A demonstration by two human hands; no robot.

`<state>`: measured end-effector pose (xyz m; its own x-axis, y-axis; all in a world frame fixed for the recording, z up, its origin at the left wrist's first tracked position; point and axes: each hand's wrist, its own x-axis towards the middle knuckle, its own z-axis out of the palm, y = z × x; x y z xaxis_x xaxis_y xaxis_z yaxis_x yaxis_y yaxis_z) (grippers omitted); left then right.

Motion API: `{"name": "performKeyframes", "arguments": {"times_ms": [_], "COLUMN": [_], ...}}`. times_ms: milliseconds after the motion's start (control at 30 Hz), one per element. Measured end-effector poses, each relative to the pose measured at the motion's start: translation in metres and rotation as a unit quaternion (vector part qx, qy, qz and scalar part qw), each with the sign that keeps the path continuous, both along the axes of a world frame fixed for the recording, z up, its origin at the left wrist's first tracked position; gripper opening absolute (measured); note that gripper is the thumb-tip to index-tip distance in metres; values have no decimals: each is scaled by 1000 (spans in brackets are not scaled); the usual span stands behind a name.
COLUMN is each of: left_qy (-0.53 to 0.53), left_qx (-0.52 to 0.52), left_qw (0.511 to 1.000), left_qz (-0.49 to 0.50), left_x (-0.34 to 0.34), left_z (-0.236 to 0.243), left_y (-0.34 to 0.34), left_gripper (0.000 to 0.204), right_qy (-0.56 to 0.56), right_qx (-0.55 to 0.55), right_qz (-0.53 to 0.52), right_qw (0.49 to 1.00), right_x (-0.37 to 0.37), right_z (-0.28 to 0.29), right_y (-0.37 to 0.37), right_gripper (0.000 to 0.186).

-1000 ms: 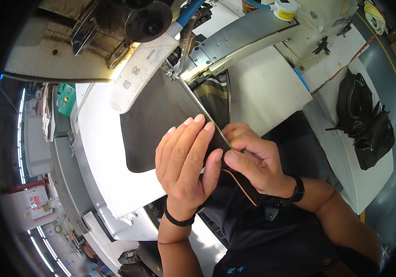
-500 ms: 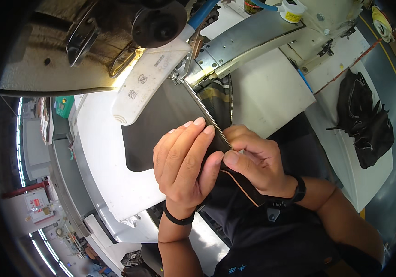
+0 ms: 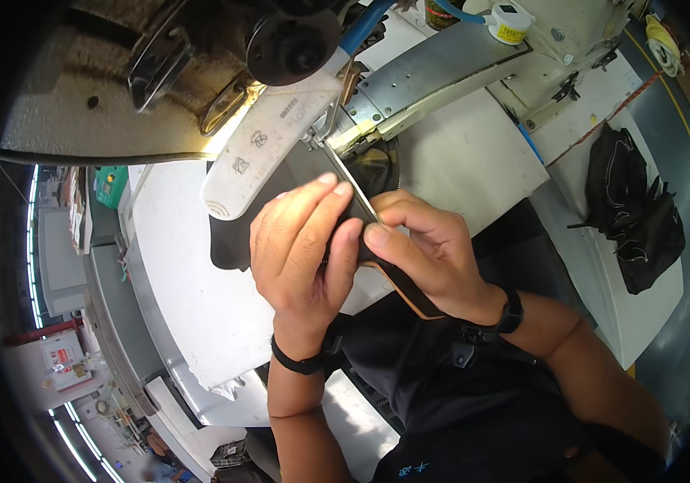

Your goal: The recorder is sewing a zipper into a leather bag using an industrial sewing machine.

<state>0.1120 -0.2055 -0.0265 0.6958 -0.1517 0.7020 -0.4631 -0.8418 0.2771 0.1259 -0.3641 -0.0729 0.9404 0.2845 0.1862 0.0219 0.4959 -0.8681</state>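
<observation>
A dark panel point(image 3: 229, 248) with a metal-toothed zipper point(image 3: 351, 175) along its edge lies under the presser foot point(image 3: 314, 140) of a sewing machine. My left hand point(image 3: 300, 249) grips the panel beside the zipper, fingers stretched along it and thumb tucked below. Close by, my right hand point(image 3: 433, 258) pinches the zipper edge between thumb and fingers. From under that hand a dark strip with a tan edge point(image 3: 403, 296) hangs toward me. The fingertips' undersides are hidden.
The machine's white cover point(image 3: 268, 145) hangs over the panel's far left. Its metal arm point(image 3: 433, 76) extends to the upper right. A white work surface point(image 3: 180, 298) lies at left. On the right, a dark fabric bundle point(image 3: 634, 217) rests on another white surface.
Both hands have moved away from me and slightly left, toward the presser foot, carrying the panel and zipper with them. Less zipper shows between hands and foot, and the tan-edged strip shows more.
</observation>
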Motion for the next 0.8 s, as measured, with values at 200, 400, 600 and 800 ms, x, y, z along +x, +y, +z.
{"name": "performKeyframes", "arguments": {"times_ms": [200, 400, 600, 800], "left_qy": [17, 3, 35, 32], "left_qx": [-34, -56, -37, -44], "left_qw": [999, 998, 998, 997], "left_qz": [-13, -16, -47, -58], "left_x": [12, 18, 3, 13], "left_z": [-1, -6, -1, -10], "left_y": [7, 13, 8, 22], "left_gripper": [21, 21, 37, 54], "right_qy": [22, 36, 49, 95], "right_qx": [-9, -13, -11, 23], "right_qz": [8, 8, 8, 46], "right_qw": [1000, 999, 999, 994], "right_x": [15, 27, 28, 37], "right_z": [7, 11, 11, 24], "right_y": [6, 14, 14, 18], "right_gripper": [14, 18, 18, 21]}}
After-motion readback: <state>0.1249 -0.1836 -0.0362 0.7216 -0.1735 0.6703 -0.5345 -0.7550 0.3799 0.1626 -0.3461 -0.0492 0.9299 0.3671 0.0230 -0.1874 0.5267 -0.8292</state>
